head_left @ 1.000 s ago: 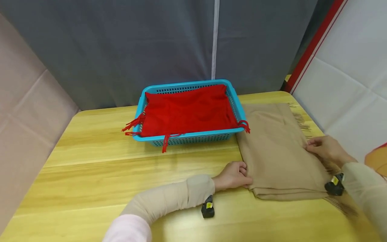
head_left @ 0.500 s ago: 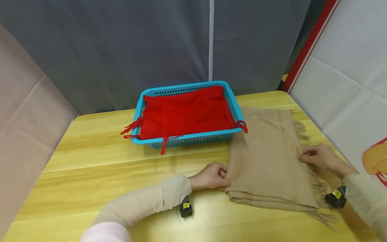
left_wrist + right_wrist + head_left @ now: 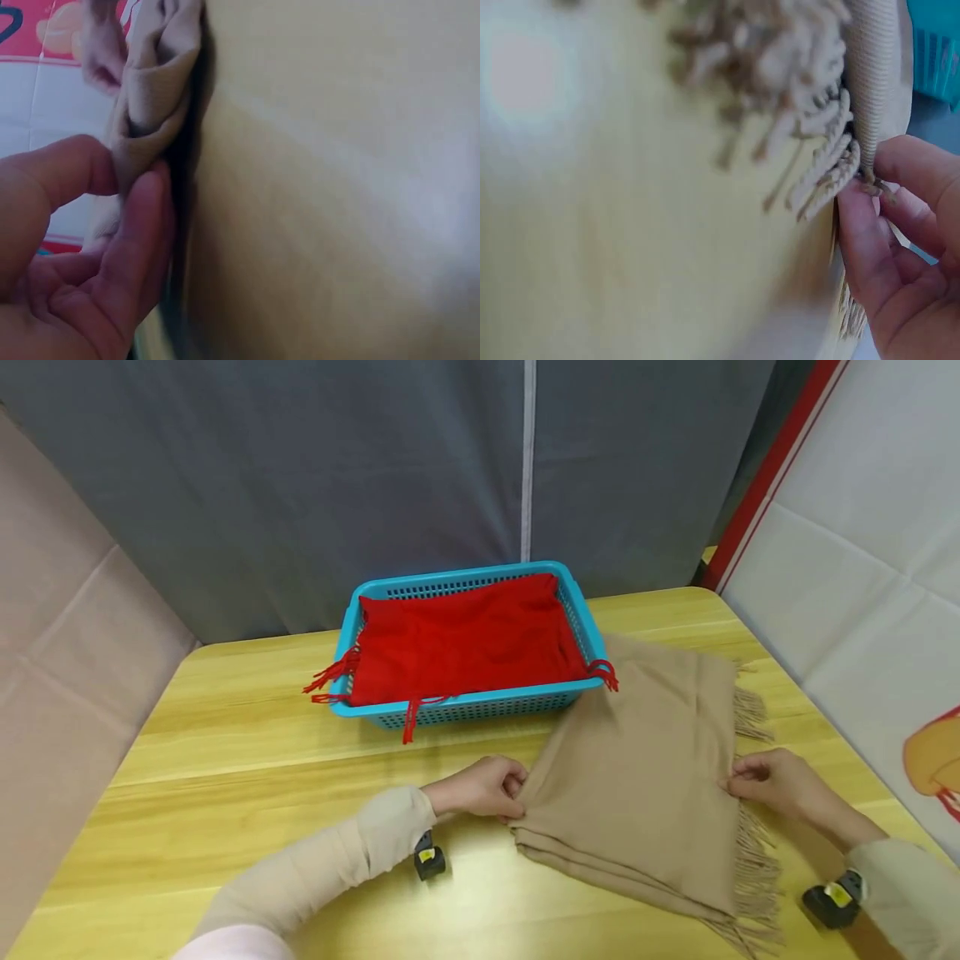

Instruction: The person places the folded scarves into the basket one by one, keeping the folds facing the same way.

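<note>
A folded tan scarf point(image 3: 637, 777) with fringe along its right side lies on the table, turned slightly askew. My left hand point(image 3: 483, 787) pinches its left edge near the front corner; in the left wrist view, thumb and fingers close on the stacked folds of the scarf point(image 3: 157, 90). On the opposite side my right hand point(image 3: 772, 781) pinches the fringed edge. The right wrist view shows that hand point(image 3: 907, 225) with a rolled edge of the scarf point(image 3: 871, 75) between thumb and fingers, twisted tassels hanging beside it.
Behind the scarf's left part stands a blue plastic basket point(image 3: 487, 700) holding a folded red scarf point(image 3: 465, 643), whose tassels hang over the rim. A grey curtain point(image 3: 300, 485) closes off the back of the wooden table point(image 3: 225, 760). A white printed sheet point(image 3: 862, 568) borders the right.
Both hands have pulled the tan scarf to the left and toward me, and it has turned a little. Its far left corner now shows close behind the basket's right end.
</note>
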A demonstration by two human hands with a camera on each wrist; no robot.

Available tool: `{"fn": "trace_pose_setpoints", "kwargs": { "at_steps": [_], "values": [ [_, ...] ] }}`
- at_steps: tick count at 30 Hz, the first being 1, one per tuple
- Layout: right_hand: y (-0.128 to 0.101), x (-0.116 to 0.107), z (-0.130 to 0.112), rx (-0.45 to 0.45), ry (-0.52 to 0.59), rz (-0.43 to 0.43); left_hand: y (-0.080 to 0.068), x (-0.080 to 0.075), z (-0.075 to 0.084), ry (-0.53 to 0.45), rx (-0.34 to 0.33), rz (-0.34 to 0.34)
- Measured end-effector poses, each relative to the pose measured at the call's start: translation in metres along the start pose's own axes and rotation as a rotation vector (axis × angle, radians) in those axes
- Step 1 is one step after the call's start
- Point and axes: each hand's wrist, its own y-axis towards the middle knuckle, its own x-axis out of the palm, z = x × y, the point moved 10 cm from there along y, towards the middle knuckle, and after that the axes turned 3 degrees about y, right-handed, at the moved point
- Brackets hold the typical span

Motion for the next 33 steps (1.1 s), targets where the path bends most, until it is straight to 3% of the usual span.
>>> {"fn": "trace_pose_setpoints", "kwargs": {
  "at_steps": [7,14,19,25,33],
  "values": [
    [-0.008,0.017,-0.022,-0.073,0.063,0.027,-0.011,-0.017,-0.003,0.168,0.05,-0.035],
    [-0.019,0.036,-0.035,-0.026,0.117,0.053,-0.017,-0.028,-0.006,0.193,0.067,-0.082],
    [-0.027,0.048,-0.047,-0.037,0.167,0.112,-0.021,-0.044,-0.011,0.303,0.062,-0.024],
    [-0.035,0.062,-0.074,-0.217,0.206,0.193,-0.029,-0.064,-0.016,0.437,0.086,0.096],
    [-0.041,0.083,-0.101,-0.317,0.222,0.164,-0.042,-0.084,-0.034,0.401,0.026,0.197]
  ]
}}
